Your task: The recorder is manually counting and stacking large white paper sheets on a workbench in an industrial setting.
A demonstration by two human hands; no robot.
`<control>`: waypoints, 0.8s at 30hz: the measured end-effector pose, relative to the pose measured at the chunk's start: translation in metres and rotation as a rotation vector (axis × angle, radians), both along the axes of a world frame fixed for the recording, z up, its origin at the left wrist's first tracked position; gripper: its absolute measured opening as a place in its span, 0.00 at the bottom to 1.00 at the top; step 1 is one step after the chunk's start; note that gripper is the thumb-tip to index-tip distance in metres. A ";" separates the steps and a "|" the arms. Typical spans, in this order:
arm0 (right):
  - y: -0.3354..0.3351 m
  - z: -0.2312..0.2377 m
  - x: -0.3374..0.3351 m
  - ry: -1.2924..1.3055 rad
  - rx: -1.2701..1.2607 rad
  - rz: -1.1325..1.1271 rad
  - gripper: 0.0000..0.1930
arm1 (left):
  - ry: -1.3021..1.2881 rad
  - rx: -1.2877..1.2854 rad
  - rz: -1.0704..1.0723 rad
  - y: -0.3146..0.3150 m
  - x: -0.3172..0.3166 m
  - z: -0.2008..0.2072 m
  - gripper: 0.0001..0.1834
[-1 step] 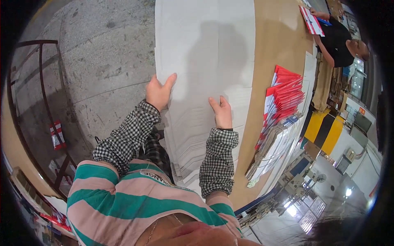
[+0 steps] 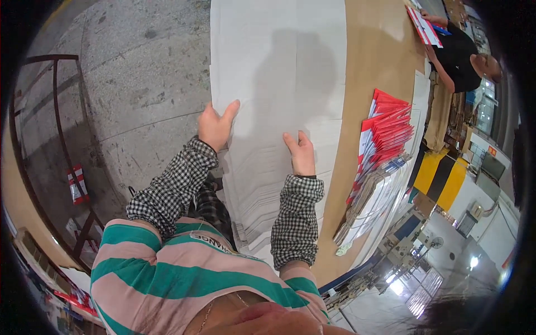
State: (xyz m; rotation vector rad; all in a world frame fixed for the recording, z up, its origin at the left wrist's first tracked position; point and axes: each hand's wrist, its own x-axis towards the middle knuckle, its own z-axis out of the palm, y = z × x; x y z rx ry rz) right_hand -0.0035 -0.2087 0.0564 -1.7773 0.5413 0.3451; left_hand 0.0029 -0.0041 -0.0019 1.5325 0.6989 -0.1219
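Note:
A long stack of white cardboard sheets (image 2: 254,72) runs away from me, its near edges fanned in steps. My left hand (image 2: 216,127) is closed on the stack's left edge, thumb lying on top and the other fingers hidden below. On the right part of the same stack rests my right hand (image 2: 302,155). Its thumb and a finger are spread apart, touching the white surface; the remaining fingers are hidden. I see nothing held between them. A shadow falls over the sheets ahead of both hands.
Right of the stack, red-and-white packets (image 2: 385,131) lie fanned on a brown board (image 2: 363,61), beside a bundle of flat pieces (image 2: 363,206). At far right a person in black (image 2: 460,61) holds a red-and-white sheet (image 2: 424,28). A metal frame (image 2: 57,111) stands on the concrete floor at left.

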 end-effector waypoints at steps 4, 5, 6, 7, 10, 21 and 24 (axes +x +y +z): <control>-0.007 -0.002 -0.003 0.093 -0.014 0.086 0.13 | -0.029 0.062 0.003 0.002 0.001 0.006 0.29; -0.010 -0.002 -0.004 0.158 -0.048 0.119 0.13 | -0.015 0.092 -0.009 0.001 0.002 0.010 0.29; -0.007 0.001 -0.004 0.159 -0.047 0.121 0.13 | -0.013 0.094 -0.007 0.002 0.000 0.009 0.29; -0.002 0.006 -0.003 0.147 -0.063 0.122 0.13 | -0.006 0.112 -0.010 0.003 -0.001 0.004 0.29; -0.010 -0.002 -0.004 0.152 -0.201 0.164 0.14 | -0.016 0.113 -0.022 0.002 0.000 0.005 0.31; -0.007 -0.003 -0.011 0.136 -0.310 0.154 0.18 | 0.019 0.190 -0.083 0.002 0.002 0.007 0.35; -0.004 -0.006 -0.013 0.063 -0.385 0.202 0.18 | -0.021 0.178 -0.071 0.002 0.003 0.016 0.34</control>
